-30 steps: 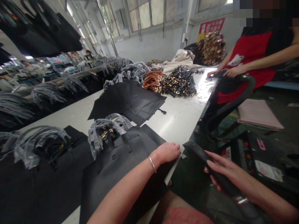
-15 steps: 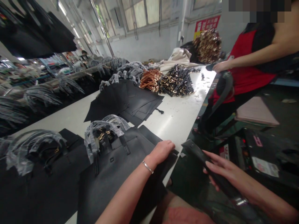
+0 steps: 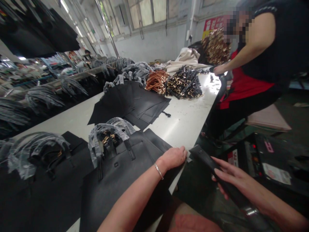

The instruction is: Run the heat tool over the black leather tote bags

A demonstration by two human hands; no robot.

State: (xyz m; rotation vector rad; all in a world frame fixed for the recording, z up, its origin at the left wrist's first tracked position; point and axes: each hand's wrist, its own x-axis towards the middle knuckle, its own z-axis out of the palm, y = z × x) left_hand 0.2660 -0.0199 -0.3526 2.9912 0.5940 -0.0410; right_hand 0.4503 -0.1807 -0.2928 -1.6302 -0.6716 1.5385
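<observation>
My left hand, with a silver bangle at the wrist, rests on the edge of a black leather bag panel at the table's near edge. Its fingers are curled closed, and what lies under them is hidden. The panel carries upright handles wrapped in clear plastic and gold-coloured fittings. My right hand is wrapped round a black tube-shaped nozzle with a flattened end and a silvery ring lower down. The nozzle's tip points at my left fingertips, just off the table's edge.
Fanned black panels, brown straps and black buckled straps lie farther along the white table. A co-worker in a red apron leans over its right side. A black machine stands at right; black bags hang upper left.
My left hand has shifted slightly right along the panel's edge. The nozzle in my right hand has barely moved. The co-worker has bent down towards the table.
</observation>
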